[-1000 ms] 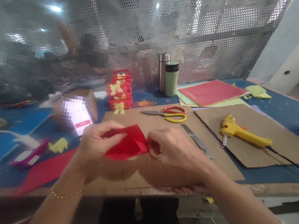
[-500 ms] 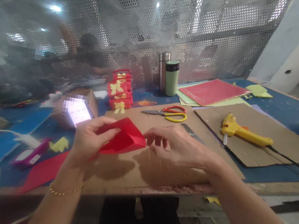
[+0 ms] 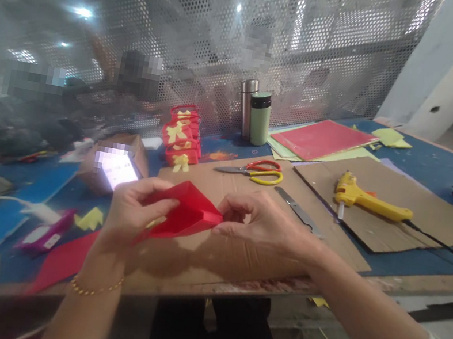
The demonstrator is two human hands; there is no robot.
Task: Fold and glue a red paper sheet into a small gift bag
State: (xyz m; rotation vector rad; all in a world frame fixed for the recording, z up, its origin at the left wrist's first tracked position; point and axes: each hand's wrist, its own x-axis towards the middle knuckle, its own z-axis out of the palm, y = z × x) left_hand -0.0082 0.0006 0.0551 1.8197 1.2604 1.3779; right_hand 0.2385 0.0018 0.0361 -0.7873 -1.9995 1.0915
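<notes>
A folded red paper piece (image 3: 186,212), shaped like a small open pouch, is held above a cardboard sheet (image 3: 244,269). My left hand (image 3: 136,209) is closed on its left side, thumb on the near face. At its right corner my right hand (image 3: 250,220) pinches the paper between thumb and fingers. Just beyond my hands lie scissors (image 3: 255,171) with one red and one yellow handle, and a flat grey blade (image 3: 296,208). Another red sheet (image 3: 65,261) lies under my left forearm.
Small red paper baskets with yellow bows (image 3: 182,135) stand at the back. A yellow glue gun (image 3: 372,201) rests on cardboard at right, its cord trailing off. A lit phone (image 3: 119,168) leans on a box. Two flasks (image 3: 259,120) stand near the perforated metal screen (image 3: 317,51).
My right hand has closed on the right corner of the red paper. The paper has opened slightly and dipped a little. More of the grey blade shows.
</notes>
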